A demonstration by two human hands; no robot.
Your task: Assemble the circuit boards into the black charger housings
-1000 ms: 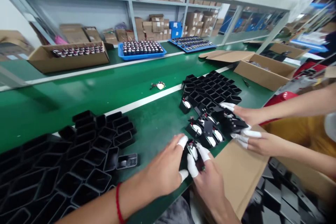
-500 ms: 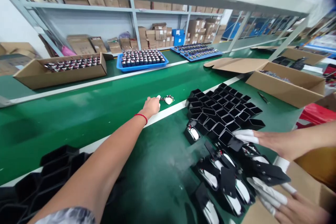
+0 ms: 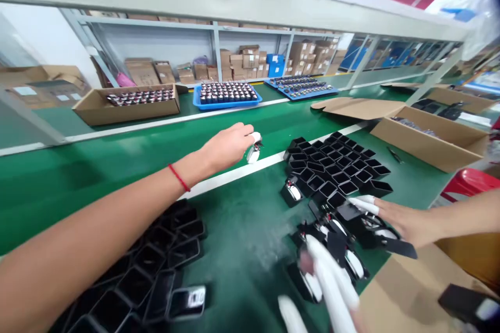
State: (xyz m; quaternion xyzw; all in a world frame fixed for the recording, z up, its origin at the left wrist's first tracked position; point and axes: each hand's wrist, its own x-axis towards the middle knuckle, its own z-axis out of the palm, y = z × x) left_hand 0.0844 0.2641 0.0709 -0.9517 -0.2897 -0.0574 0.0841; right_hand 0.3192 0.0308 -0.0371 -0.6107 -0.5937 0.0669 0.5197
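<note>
While far forward, left hand [image 3: 229,146] knuckles-up, grip tight on a white part [image 3: 253,155]; right hand [image 3: 331,282] low, blurred, grip unclear.

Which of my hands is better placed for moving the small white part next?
Left, I think: the left hand has the small white part at its fingertips, while the right hand is away from it, over a black case.

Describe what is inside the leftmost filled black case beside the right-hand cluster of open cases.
A white part shows inside the black case, with red wire-like bits near its far end. The case's floor and whatever lies beneath the white part are covered.
</note>
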